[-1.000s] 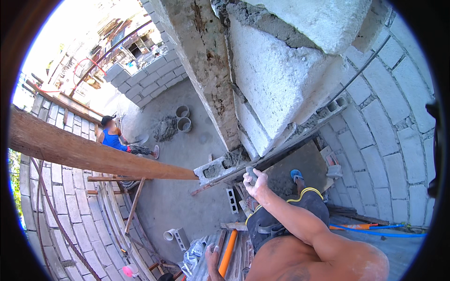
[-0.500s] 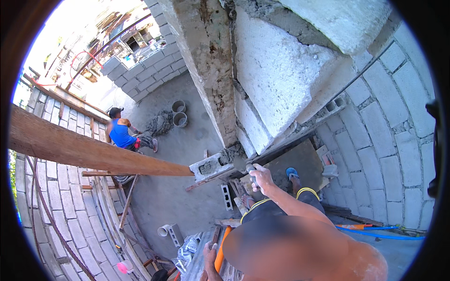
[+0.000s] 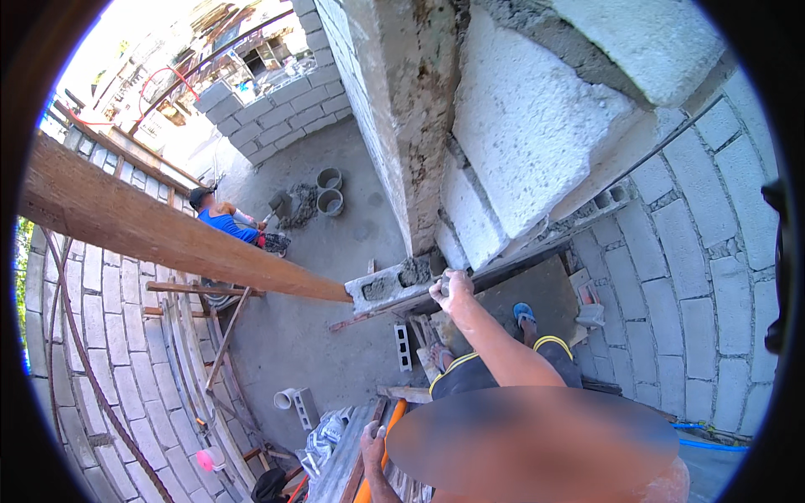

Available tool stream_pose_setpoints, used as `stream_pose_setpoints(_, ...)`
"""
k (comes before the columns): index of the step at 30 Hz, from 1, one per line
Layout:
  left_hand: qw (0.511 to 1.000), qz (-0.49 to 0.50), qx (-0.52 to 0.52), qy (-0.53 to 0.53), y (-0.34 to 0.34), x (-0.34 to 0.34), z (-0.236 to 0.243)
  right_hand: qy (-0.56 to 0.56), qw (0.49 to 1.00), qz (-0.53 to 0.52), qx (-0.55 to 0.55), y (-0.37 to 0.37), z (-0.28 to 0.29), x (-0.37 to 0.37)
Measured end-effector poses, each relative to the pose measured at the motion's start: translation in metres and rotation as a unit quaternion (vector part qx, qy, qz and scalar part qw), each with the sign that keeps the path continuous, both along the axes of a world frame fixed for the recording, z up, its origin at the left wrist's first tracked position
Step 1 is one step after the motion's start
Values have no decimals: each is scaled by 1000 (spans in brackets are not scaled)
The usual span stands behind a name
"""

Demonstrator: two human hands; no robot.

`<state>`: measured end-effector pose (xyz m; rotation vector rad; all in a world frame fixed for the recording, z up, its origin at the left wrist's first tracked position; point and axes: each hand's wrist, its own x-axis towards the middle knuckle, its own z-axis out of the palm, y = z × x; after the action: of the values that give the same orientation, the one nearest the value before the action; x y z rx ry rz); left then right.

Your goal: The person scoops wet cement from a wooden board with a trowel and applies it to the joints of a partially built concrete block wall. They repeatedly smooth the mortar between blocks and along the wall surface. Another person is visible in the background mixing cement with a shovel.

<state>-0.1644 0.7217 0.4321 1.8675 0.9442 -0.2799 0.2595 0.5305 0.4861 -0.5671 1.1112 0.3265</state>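
My right hand (image 3: 453, 289) reaches up to the row of wall blocks, its fingers closed. What it grips is mostly hidden by the fingers and too small to name. Just left of it lies a hollow concrete block (image 3: 360, 302) with wet mortar (image 3: 413, 271) in its cells. White-grey blocks (image 3: 537, 126) rise above the hand, beside a rough concrete column (image 3: 415, 168). Low down, my left hand (image 3: 373, 442) is wrapped around a dark wooden bar (image 3: 392, 415), next to an orange pipe (image 3: 369, 488).
A long timber (image 3: 193, 251) slants across from the left to the block. Below on the floor, a co-worker in blue (image 3: 226, 222) crouches by a mortar heap (image 3: 298, 205) and two buckets (image 3: 330, 201). A loose hollow block (image 3: 402, 347) stands near my feet.
My right hand has moved slightly up and left, along the block joint. The left hand stays on the bar. The co-worker has bent forward, and a shovel-like tool now shows at the mortar heap.
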Motion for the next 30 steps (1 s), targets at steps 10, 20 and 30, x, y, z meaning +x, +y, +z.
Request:
stream_pose_setpoints(10, 998, -45, 21, 24, -4, -3, -12, -197, 917, 339, -69, -76, 33, -74)
stream_pose_setpoints(20, 1000, -5, 9, 1, 17, 22, 8, -146, 923, 356, -22, -111, -10, -74)
stream_pose_setpoints(30, 1000, 12, 1, 28, -1, -2, -2, -184, 927, 323, 54, -109, -7, -87)
